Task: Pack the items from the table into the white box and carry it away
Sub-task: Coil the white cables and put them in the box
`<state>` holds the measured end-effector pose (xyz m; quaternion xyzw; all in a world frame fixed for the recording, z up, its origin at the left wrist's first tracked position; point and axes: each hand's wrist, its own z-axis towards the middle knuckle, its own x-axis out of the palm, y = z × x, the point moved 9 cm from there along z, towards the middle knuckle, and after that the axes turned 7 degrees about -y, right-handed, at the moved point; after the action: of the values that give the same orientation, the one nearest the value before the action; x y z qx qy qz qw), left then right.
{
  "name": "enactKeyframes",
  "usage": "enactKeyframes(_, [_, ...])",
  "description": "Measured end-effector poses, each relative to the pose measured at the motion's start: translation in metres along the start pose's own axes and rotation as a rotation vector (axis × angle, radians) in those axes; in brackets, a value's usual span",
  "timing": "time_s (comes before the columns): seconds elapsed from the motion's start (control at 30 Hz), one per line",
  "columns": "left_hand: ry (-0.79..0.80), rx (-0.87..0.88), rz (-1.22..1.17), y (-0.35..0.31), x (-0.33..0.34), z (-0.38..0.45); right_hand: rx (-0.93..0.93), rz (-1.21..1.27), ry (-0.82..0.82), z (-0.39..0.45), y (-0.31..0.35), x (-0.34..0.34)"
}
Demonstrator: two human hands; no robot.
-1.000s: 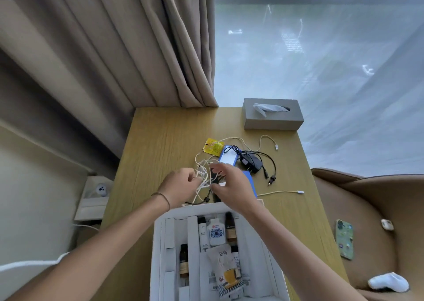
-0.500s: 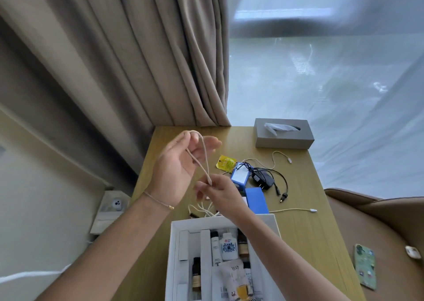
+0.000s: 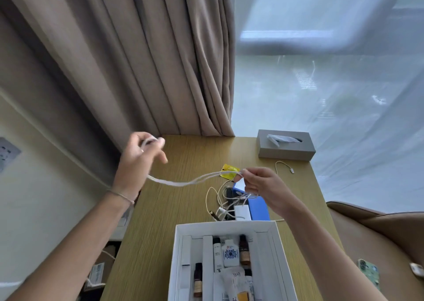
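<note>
A white cable [image 3: 183,182] is stretched in the air between my hands above the wooden table [image 3: 183,209]. My left hand [image 3: 137,158] grips one end up at the left, blurred. My right hand [image 3: 261,186] pinches the folded strands at the right. The open white box [image 3: 176,254] stands at the table's near edge and holds small bottles, a white tube and a sachet. Behind it lie more tangled cables [image 3: 220,204], a white charger [image 3: 242,212], a blue box [image 3: 260,209] and a yellow packet [image 3: 229,169].
A grey tissue box [image 3: 285,148] sits at the table's far right corner, with a loose white cable end [image 3: 284,166] in front of it. A beige curtain [image 3: 160,59] hangs behind. A brown armchair [image 3: 378,243] with a phone [image 3: 369,274] stands at the right.
My hands have moved apart, pulling the white cable out lengthwise; the left hand went up and left, the right hand went right. The view has tilted upward.
</note>
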<state>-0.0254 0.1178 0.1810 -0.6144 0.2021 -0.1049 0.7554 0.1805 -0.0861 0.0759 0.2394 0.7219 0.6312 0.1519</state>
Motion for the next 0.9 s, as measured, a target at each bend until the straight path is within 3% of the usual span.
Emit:
enactKeyframes(0.13, [0.348, 0.182, 0.324, -0.006, 0.064, -0.045, -0.110, -0.241, 0.119, -0.006, 0.032, 0.037])
enactKeyframes(0.23, [0.394, 0.524, 0.728, -0.026, 0.095, -0.070, -0.170, -0.397, 0.159, -0.007, 0.045, 0.058])
enactKeyframes(0.3, [0.399, 0.602, 0.729, -0.033, 0.102, -0.078, -0.228, -0.501, 0.136, -0.006, 0.053, 0.060])
enactKeyframes(0.37, [0.421, 0.557, 0.578, -0.031, 0.101, -0.075, -0.238, -0.439, 0.139, -0.007, 0.055, 0.058])
enactKeyframes(0.43, [0.405, 0.372, 0.284, -0.026, 0.088, -0.063, -0.191, -0.268, 0.152, -0.008, 0.050, 0.052])
enactKeyframes(0.57, [0.123, -0.029, -0.309, -0.009, 0.043, -0.031, -0.101, -0.131, 0.122, -0.008, 0.027, 0.043])
enactKeyframes(0.7, [0.207, -0.338, -0.932, -0.004, 0.036, -0.018, 0.045, -0.118, 0.126, -0.003, -0.002, 0.056])
enactKeyframes(0.8, [0.155, -0.328, -0.935, -0.002, 0.018, -0.008, 0.079, -0.153, 0.133, 0.001, -0.011, 0.061])
enactKeyframes(0.9, [-0.076, -0.176, -0.539, 0.009, -0.012, -0.002, 0.054, -0.138, 0.134, 0.006, -0.006, 0.059])
